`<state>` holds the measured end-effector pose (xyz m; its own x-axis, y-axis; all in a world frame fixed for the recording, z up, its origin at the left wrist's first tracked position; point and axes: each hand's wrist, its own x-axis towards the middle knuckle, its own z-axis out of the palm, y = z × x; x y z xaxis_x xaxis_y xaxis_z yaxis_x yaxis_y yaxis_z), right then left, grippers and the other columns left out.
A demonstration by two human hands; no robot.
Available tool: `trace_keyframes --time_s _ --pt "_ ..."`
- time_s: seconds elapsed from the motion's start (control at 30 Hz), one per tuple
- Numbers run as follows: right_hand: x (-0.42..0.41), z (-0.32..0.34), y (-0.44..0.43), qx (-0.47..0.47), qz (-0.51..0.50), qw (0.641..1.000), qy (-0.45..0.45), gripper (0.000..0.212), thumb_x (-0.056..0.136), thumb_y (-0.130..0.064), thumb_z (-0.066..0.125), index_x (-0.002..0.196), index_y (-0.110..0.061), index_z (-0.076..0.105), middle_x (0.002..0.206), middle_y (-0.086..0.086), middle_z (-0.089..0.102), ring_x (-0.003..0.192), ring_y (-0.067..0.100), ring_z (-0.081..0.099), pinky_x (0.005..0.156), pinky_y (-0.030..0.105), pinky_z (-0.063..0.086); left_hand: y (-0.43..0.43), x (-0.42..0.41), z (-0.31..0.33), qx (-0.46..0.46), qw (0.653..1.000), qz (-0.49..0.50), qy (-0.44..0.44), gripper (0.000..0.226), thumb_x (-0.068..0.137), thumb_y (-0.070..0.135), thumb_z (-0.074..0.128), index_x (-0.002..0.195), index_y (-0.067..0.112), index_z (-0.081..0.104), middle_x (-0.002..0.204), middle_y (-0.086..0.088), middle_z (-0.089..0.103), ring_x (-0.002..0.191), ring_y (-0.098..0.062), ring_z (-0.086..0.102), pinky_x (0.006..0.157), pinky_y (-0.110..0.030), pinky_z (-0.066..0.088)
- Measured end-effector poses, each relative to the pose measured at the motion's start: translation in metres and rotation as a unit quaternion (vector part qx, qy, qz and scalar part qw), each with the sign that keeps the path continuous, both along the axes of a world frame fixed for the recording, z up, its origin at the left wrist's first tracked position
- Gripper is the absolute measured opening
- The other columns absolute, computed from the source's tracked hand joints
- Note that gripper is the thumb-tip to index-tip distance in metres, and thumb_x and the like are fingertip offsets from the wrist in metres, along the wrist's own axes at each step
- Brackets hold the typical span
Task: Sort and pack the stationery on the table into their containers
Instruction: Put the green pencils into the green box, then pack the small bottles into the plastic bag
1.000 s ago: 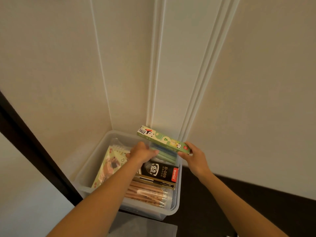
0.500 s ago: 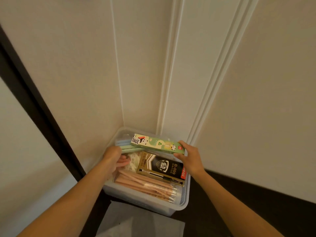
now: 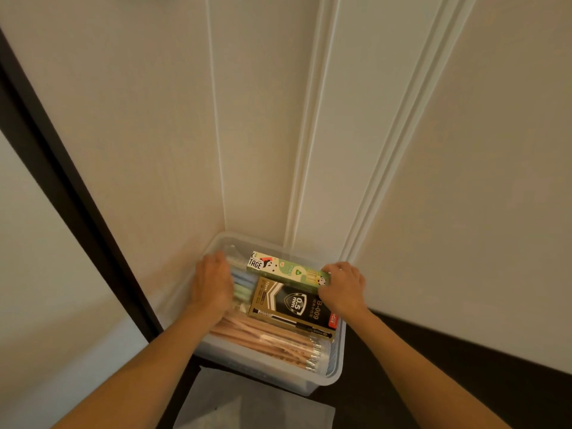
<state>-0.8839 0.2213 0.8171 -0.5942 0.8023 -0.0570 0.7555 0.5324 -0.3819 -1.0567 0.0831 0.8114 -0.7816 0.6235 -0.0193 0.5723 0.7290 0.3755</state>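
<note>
Now your right hand [image 3: 343, 289] curls round one end of the green box [image 3: 288, 269], low over the far side of the clear bin [image 3: 272, 371], by the black pen box [image 3: 297, 305]. Your left hand [image 3: 213, 284] lies on the blue and green sticks [image 3: 240, 284]; it is too blurry to tell if it holds them.

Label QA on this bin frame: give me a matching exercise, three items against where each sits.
Things:
1 green box
2 black pen box
3 wooden pencils

Places:
a at the bin's near edge
b far side, gripped by the right hand
c in the middle

Pairs: 1-b; 2-c; 3-a
</note>
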Motion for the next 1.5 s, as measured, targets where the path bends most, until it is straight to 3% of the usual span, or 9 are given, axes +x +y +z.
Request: trace_keyframes --time_s 0.07,0.27,0.43,0.7,0.87,1.1,1.3,1.4,1.5 --pt "-0.003 0.0 -0.005 -0.01 0.039 0.999 0.007 0.047 0.09 -0.026 0.052 0.135 -0.022 0.041 0.138 0.002 0.041 0.13 0.02 0.03 0.109 0.034 0.016 0.009 0.005 -0.008 0.005 0.999 -0.049 -0.011 0.032 0.092 0.022 0.05 0.122 0.013 0.043 0.121 -0.005 0.044 0.107 -0.018 0.043 0.089 -0.03 0.043" --pt "-0.005 0.002 -0.004 -0.07 0.051 0.995 0.038 0.05 0.094 -0.027 0.053 0.141 -0.02 0.038 0.134 0.006 0.042 0.123 0.02 0.038 0.1 0.03 0.033 0.008 0.005 -0.015 0.042 0.997 -0.05 -0.042 0.008 0.094 0.02 0.049 0.094 0.014 0.053 0.11 -0.001 0.047 0.096 -0.013 0.046 0.085 -0.026 0.043" --pt "-0.007 0.003 0.002 -0.11 0.05 0.992 0.046 0.042 0.09 -0.015 0.059 0.131 -0.015 0.048 0.128 0.008 0.049 0.114 0.019 0.046 0.089 0.026 0.039 0.011 0.001 -0.008 0.064 0.996 -0.025 -0.055 0.037 0.097 0.015 0.04 0.061 0.019 0.044 0.068 0.004 0.049 0.065 -0.015 0.047 0.084 -0.04 0.049" --pt "0.004 0.003 0.013 -0.032 0.064 0.997 -0.033 0.041 0.091 -0.018 0.052 0.132 -0.021 0.05 0.135 0.002 0.047 0.124 0.021 0.04 0.104 0.039 0.031 0.036 0.013 -0.003 0.114 0.989 0.01 -0.095 0.034 0.098 0.018 0.033 0.079 0.005 0.058 0.064 -0.001 0.047 0.067 -0.017 0.048 0.059 -0.027 0.033" --pt "0.023 0.014 0.004 -0.338 -0.028 0.922 0.185 0.049 0.091 0.001 0.045 0.138 -0.011 0.04 0.14 0.01 0.042 0.116 0.017 0.045 0.079 0.021 0.048 0.036 0.016 -0.001 0.121 0.984 0.058 -0.118 0.044 0.1 0.028 0.028 0.075 0.006 0.056 0.082 -0.012 0.06 0.078 -0.024 0.054 0.077 -0.038 0.042" --pt "0.081 0.044 -0.022 -0.319 -0.109 0.889 0.308 0.055 0.087 0.005 0.044 0.14 -0.011 0.036 0.134 0.003 0.047 0.108 0.01 0.045 0.075 0.01 0.041 0.03 0.089 0.039 0.224 0.968 0.036 -0.105 0.04 0.097 0.017 0.038 0.134 0.002 0.037 0.136 -0.016 0.04 0.12 -0.032 0.042 0.094 -0.043 0.036" --pt "0.171 0.032 -0.039 -0.31 -0.245 0.845 0.361 0.059 0.085 0.004 0.047 0.14 -0.015 0.033 0.126 0.01 0.055 0.124 0.023 0.047 0.11 0.041 0.032 0.019 0.189 0.056 0.248 0.955 -0.112 -0.117 0.026 0.098 0.022 0.037 0.122 0.011 0.041 0.098 -0.013 0.059 0.084 -0.023 0.055 0.067 -0.032 0.036" --pt "0.211 0.019 -0.047 -0.311 -0.299 0.811 0.395 0.063 0.087 0.005 0.052 0.142 -0.014 0.029 0.12 0.012 0.059 0.115 0.023 0.056 0.106 0.04 0.039 0.005 0.236 0.037 0.215 0.958 -0.168 -0.092 0.016 0.097 0.024 0.041 0.106 0.013 0.046 0.087 -0.006 0.056 0.08 -0.023 0.057 0.065 -0.035 0.042" --pt "0.245 -0.001 -0.066 -0.329 -0.31 0.792 0.41 0.06 0.088 0.008 0.049 0.142 -0.012 0.03 0.116 0.015 0.059 0.099 0.021 0.063 0.083 0.025 0.05 -0.009 0.267 -0.004 0.077 0.978 -0.183 -0.067 0.015 0.097 0.026 0.042 0.102 0.014 0.048 0.09 -0.004 0.058 0.09 -0.023 0.059 0.072 -0.033 0.044"
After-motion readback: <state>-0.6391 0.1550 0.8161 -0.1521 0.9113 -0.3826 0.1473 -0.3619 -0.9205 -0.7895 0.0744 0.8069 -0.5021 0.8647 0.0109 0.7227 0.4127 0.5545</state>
